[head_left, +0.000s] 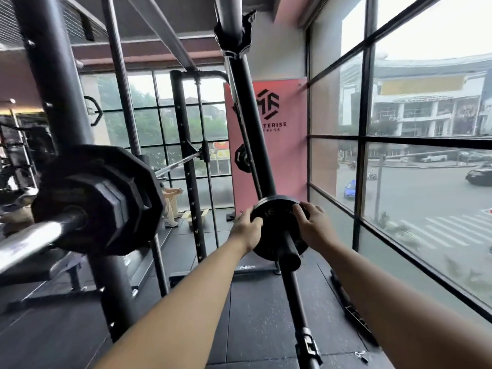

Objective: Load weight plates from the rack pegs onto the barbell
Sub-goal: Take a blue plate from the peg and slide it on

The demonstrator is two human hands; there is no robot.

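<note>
A small round black weight plate [274, 222] sits on a black rack peg [288, 250] that sticks out toward me from the rack upright [250, 123]. My left hand [246, 226] grips the plate's left rim. My right hand [312, 225] grips its right rim, fingers curled over the top edge. At the left, the barbell sleeve [34, 235] carries several black angular plates [98, 198], close to the camera. A further small plate [242, 158] hangs on a peg higher up the same upright.
A thick rack post [58, 102] stands at the left behind the barbell. A glass window wall [399, 155] runs along the right. A pink banner [285, 123] stands behind the rack. Black rubber mats [253, 315] cover the floor; a bench [48, 272] sits low left.
</note>
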